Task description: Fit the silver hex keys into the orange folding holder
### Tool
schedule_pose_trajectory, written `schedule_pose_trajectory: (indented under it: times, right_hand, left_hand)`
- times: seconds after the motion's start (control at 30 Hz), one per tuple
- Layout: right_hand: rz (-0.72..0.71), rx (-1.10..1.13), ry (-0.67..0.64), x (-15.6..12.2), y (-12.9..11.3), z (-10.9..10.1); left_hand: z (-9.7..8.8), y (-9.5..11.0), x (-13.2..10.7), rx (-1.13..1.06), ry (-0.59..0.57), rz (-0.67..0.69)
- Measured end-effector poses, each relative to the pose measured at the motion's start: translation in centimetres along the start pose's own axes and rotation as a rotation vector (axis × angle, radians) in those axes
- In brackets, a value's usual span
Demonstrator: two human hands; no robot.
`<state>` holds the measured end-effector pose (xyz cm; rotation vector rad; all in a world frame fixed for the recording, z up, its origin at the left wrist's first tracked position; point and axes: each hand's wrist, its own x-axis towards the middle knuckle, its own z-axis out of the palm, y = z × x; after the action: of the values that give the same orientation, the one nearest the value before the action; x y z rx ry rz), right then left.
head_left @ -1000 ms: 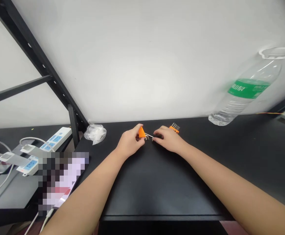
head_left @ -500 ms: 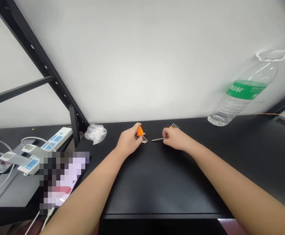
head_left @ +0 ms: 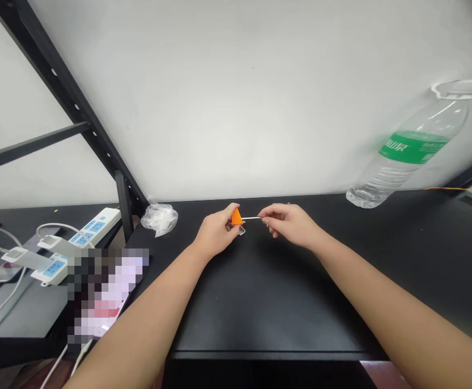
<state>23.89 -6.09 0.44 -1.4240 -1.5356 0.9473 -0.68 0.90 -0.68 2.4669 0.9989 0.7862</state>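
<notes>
head view, looked down across a black table (head_left: 260, 302) set against a white wall. saw a black frame (head_left: 78, 108) slanting up the left side, a clear water bottle (head_left: 412, 148) with a green label at the far right, and a white power strip (head_left: 78, 243) on the lower surface to the left. found the left hand (head_left: 215, 232) and right hand (head_left: 292, 226) close together near the table's far middle, with a crumpled plastic wrap (head_left: 160, 218) well to their left by the frame's foot. found the left hand closed around an orange holder (head_left: 236, 217), thumb on top, with a small bunch of metal keys (head_left: 241, 231) poking out beneath. found the right hand pinching a thin hex key (head_left: 252, 218) by its right end, other fingers loosely bent, the key level and reaching to the holder's right side.

judged it best to brace the holder firmly, line the key up straight with its slot, and push gently along its length rather than at an angle.

could not tell whether the key's tip sat inside the holder or only against it. could not make out any slots, nor count the keys below. lost the bottle's outline to blur, and whatever lay by the left forearm to a pixelated patch.
</notes>
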Motion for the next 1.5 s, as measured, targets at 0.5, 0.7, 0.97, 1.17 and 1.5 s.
schedule_pose_trajectory:
  times: [0.5,0.7,0.97,1.17,1.5]
  right_hand:
    - [0.116,0.539,0.053,0.5,0.2,4.9]
    - [0.125,0.407,0.018,0.3,0.1,5.0]
    - [0.216,0.61,-0.135,0.0,-0.1,4.9]
    - [-0.086,-0.107,-0.039,0.0,-0.1,4.7]
    - [-0.473,-0.728,-0.18,0.0,0.8,5.0]
  left_hand:
    - [0.2,1.3,0.2,0.04,-0.055,0.091]
    - [0.3,0.5,0.0,-0.027,0.029,0.017]
    - [-0.7,1.2,0.2,0.026,-0.075,0.079]
    - [-0.7,0.3,0.2,0.001,-0.01,0.01]
    - [-0.3,-1.2,0.5,-0.17,0.368,-0.131]
